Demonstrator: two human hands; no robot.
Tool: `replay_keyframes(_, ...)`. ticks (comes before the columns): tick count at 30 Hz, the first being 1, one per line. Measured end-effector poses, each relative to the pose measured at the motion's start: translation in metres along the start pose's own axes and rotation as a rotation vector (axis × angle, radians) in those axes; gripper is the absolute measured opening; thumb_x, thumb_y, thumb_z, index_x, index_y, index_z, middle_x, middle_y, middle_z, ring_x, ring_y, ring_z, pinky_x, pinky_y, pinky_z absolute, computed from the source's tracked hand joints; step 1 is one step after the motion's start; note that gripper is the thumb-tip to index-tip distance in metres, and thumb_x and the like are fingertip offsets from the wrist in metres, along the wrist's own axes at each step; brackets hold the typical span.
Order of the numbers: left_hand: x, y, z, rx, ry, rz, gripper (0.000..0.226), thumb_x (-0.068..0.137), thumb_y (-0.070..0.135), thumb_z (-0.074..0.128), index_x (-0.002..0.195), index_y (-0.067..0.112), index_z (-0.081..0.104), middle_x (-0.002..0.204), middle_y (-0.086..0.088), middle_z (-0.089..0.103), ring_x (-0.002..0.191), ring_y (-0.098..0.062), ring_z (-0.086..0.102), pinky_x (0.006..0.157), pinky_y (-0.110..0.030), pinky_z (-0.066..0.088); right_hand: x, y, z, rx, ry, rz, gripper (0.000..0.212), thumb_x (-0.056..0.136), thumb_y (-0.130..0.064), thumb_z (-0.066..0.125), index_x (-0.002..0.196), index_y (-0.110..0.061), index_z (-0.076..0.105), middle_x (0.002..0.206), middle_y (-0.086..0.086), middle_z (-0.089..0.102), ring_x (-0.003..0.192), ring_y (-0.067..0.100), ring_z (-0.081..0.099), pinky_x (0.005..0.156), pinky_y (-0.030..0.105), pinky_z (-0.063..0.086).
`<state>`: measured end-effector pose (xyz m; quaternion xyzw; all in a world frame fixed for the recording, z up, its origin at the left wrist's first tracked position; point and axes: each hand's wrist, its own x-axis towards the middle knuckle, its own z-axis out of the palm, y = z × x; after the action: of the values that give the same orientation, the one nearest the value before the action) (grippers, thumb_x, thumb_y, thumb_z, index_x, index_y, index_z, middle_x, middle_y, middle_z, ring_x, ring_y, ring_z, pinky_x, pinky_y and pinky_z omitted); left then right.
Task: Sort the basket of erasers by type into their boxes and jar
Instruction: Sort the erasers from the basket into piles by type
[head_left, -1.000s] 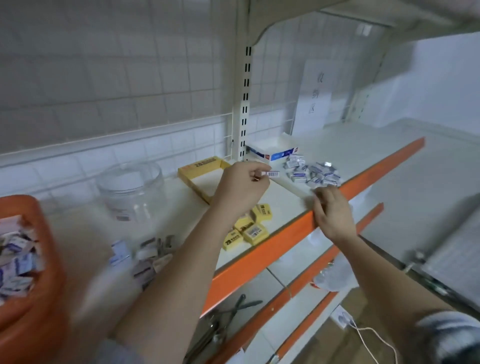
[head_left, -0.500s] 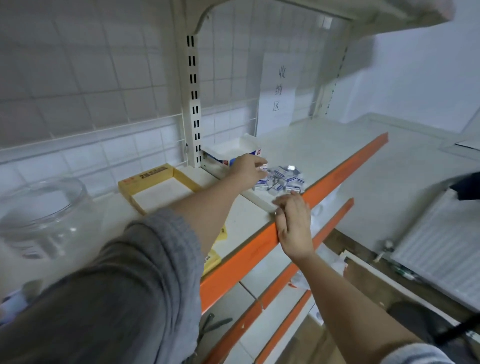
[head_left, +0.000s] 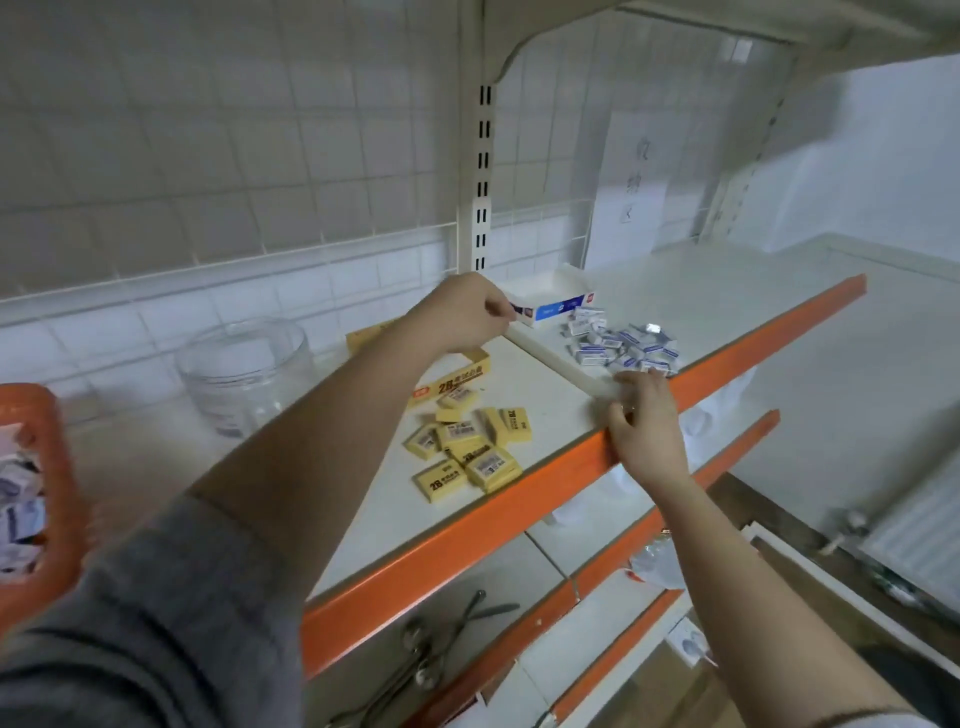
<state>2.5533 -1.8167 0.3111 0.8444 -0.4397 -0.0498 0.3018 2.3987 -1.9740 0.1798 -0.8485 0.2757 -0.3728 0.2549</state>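
The left hand (head_left: 462, 312) is curled with thumb and forefinger together at its tip; whether a small eraser is pinched there cannot be told. It hovers beside the near-left corner of the white-and-blue box (head_left: 553, 299), which lies at about three o'clock from the fingertips, its long side running toward two o'clock across the shelf (head_left: 571, 410). The right hand (head_left: 644, 431) rests on the orange shelf edge, fingers loosely bent, holding nothing that shows, touching the near edge of the pile of white erasers (head_left: 618, 343) at its twelve o'clock. So the right hand is nearer the pile, the left nearer the box. Yellow erasers (head_left: 467, 449) lie at seven o'clock from the pile, before their yellow box (head_left: 452, 382). The clear jar (head_left: 244, 371) and orange basket (head_left: 57, 493) stand far left.
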Motion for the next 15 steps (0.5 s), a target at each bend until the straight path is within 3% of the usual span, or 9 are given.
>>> replay_keyframes(3,-0.055,-0.011,-0.038,-0.058,0.176,-0.034,0.022,0.092,0.018,0.054,0.107,0.02,0.07,0.106,0.006,0.064,0.094,-0.008,0.058,0.075,-0.015,0.041,-0.008,-0.045,0.007,0.148,0.101,0.135,0.032,0.089,-0.009,0.048,0.12,-0.006,0.056,0.12,0.009,0.059,0.11,0.025,0.054,0.085,0.025,0.037)
replay_keyframes(7,-0.138,-0.037,-0.087,-0.074,0.346,-0.12,0.02,0.092,0.02,0.054,0.103,0.024,0.07,0.104,0.01,0.066,0.092,-0.002,0.06,0.075,-0.017,0.049,-0.021,-0.134,0.026,0.338,0.131,0.004,0.022,0.088,-0.008,0.051,0.108,-0.009,0.061,0.095,0.001,0.062,0.093,0.019,0.058,0.071,0.015,0.033)
replay_keyframes(8,-0.161,-0.045,-0.099,-0.05,0.376,-0.143,0.02,0.092,0.019,0.054,0.102,0.026,0.07,0.102,0.011,0.066,0.088,0.001,0.06,0.071,-0.015,0.051,-0.026,-0.158,0.033,0.397,0.092,-0.032,0.02,0.088,-0.008,0.051,0.104,-0.012,0.062,0.088,0.0,0.062,0.085,0.016,0.058,0.068,0.015,0.034)
replay_keyframes(11,-0.226,-0.071,-0.128,0.071,0.457,-0.24,0.019,0.09,0.016,0.057,0.102,0.023,0.071,0.095,0.011,0.066,0.075,0.006,0.055,0.064,0.004,0.037,-0.045,-0.222,0.05,0.559,-0.081,-0.136,0.02,0.087,-0.007,0.051,0.098,-0.02,0.061,0.072,0.007,0.061,0.065,0.016,0.054,0.061,0.025,0.04)
replay_keyframes(13,-0.271,-0.09,-0.147,0.143,0.493,-0.365,0.02,0.091,0.016,0.057,0.104,0.022,0.07,0.092,0.008,0.065,0.075,0.001,0.054,0.063,-0.002,0.035,-0.063,-0.266,0.064,0.612,-0.241,-0.193,0.02,0.087,-0.008,0.051,0.096,-0.023,0.061,0.074,0.011,0.065,0.069,0.02,0.06,0.063,0.028,0.044)
replay_keyframes(15,-0.311,-0.108,-0.16,0.181,0.52,-0.493,0.02,0.092,0.018,0.057,0.106,0.021,0.07,0.095,0.004,0.066,0.08,-0.006,0.055,0.068,-0.015,0.037,-0.079,-0.305,0.079,0.601,-0.39,-0.28,0.019,0.087,-0.009,0.052,0.096,-0.022,0.063,0.077,0.009,0.067,0.072,0.016,0.062,0.066,0.021,0.045)
